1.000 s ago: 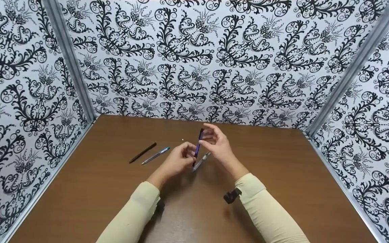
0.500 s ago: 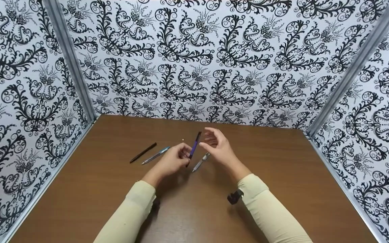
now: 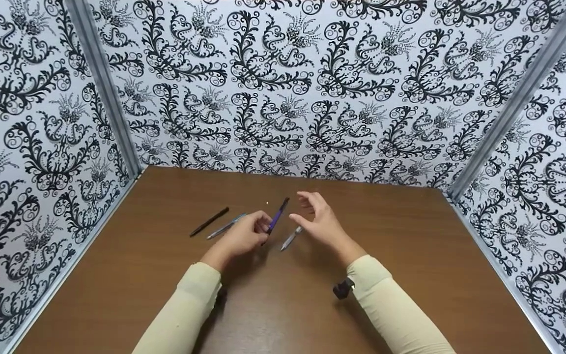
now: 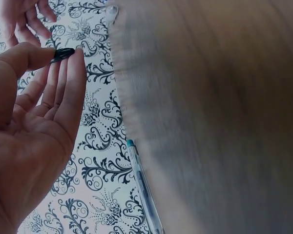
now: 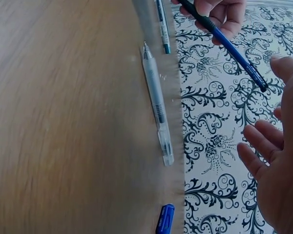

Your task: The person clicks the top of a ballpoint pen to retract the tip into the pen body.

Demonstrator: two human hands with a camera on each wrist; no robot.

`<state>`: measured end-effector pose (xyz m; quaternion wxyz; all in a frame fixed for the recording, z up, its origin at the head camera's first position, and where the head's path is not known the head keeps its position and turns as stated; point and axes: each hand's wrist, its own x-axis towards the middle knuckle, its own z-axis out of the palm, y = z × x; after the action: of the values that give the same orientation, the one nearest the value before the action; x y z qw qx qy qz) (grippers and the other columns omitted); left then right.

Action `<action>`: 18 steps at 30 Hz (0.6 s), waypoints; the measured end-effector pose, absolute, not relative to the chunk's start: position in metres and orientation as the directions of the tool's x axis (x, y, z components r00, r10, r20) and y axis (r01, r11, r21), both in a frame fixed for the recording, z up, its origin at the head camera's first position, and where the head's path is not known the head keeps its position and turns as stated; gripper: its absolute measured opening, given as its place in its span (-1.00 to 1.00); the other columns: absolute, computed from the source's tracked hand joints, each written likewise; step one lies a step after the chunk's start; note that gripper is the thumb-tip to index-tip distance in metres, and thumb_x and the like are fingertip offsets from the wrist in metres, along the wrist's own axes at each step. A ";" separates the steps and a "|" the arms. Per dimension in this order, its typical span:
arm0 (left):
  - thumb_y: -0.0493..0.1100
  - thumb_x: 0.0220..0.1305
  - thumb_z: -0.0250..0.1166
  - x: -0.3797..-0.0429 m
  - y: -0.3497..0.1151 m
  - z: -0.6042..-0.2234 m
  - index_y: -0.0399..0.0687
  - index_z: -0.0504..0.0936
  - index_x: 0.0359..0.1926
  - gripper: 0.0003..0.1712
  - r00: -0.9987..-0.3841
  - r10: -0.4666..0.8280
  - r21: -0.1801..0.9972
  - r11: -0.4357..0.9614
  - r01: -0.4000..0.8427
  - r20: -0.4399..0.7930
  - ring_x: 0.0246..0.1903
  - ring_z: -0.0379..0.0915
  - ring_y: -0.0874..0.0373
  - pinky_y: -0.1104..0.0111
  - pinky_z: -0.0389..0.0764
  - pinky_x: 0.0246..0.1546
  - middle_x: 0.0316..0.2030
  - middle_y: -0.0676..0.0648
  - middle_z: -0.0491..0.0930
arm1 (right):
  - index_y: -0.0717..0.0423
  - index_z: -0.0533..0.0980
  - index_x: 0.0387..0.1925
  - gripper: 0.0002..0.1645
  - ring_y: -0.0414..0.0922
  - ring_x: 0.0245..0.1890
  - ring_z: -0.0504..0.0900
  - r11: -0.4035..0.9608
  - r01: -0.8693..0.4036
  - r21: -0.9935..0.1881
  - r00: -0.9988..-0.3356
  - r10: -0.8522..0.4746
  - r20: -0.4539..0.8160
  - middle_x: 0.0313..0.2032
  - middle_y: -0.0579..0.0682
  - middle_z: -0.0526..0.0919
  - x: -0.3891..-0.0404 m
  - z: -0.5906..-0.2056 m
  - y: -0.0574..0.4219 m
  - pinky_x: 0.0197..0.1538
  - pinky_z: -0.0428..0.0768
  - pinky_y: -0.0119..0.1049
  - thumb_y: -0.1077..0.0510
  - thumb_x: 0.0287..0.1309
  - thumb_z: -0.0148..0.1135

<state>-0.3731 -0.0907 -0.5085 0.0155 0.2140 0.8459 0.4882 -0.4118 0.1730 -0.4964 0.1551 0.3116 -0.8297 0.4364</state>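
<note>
On my far left in the head view I have one slim black pen lying slantwise on the brown wood-grained table, then, just beside it, one clear pen with a light-blue end, lying at nearly the same slant. Next comes the left hand, its thumb and fingertips pinching one pen with a blue-violet barrel and black ends; they grip near its lower black end, and I see it tilted, its upper end pointing toward the other hand. Right of that, one clear, whitish pen lies on the table, near the right hand. That hand has its thumb well apart from its loosely curved fingers, with a gap between them and the held pen's free end. I count four pens: three lying, one held. My right wrist view also shows one bright-blue plastic piece, cut by the bottom edge; I cannot tell whether it is a cap or a pen.
</note>
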 end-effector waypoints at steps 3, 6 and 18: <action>-0.47 0.37 0.36 -0.374 -0.094 -0.508 -0.23 0.68 0.10 -0.68 -0.912 0.373 0.827 0.449 0.339 0.172 -0.16 0.62 0.06 0.11 0.71 -0.03 -0.16 -0.10 0.71 | 0.28 0.51 0.43 -0.25 0.20 0.14 0.69 0.438 -0.661 -0.609 -0.751 -0.398 0.528 0.12 0.20 0.63 -0.411 -0.498 0.173 0.27 0.68 0.10 0.12 0.34 0.60; -0.48 0.37 0.36 -0.375 -0.097 -0.509 -0.22 0.68 0.10 -0.68 -0.915 0.366 0.815 0.470 0.339 0.169 -0.14 0.62 0.06 0.09 0.71 -0.01 -0.15 -0.09 0.71 | 0.30 0.50 0.43 -0.25 0.26 0.15 0.68 0.438 -0.659 -0.612 -0.752 -0.404 0.521 0.12 0.21 0.62 -0.410 -0.499 0.172 0.28 0.66 0.15 0.13 0.33 0.60; -0.48 0.32 0.36 -0.378 -0.116 -0.512 -0.22 0.69 0.04 -0.70 -0.912 0.371 0.739 0.564 0.370 0.174 -0.17 0.60 0.04 0.07 0.68 -0.04 -0.19 -0.09 0.68 | 0.23 0.50 0.45 -0.23 0.11 0.15 0.64 0.526 -0.643 -0.557 -0.766 -0.418 0.488 0.14 0.16 0.60 -0.410 -0.504 0.174 0.27 0.68 0.07 0.03 0.35 0.58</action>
<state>-0.3779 -0.1160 -0.5122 0.0006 0.2093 0.8842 0.4175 -0.4104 0.1742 -0.5043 0.1487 0.3082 -0.8608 0.3769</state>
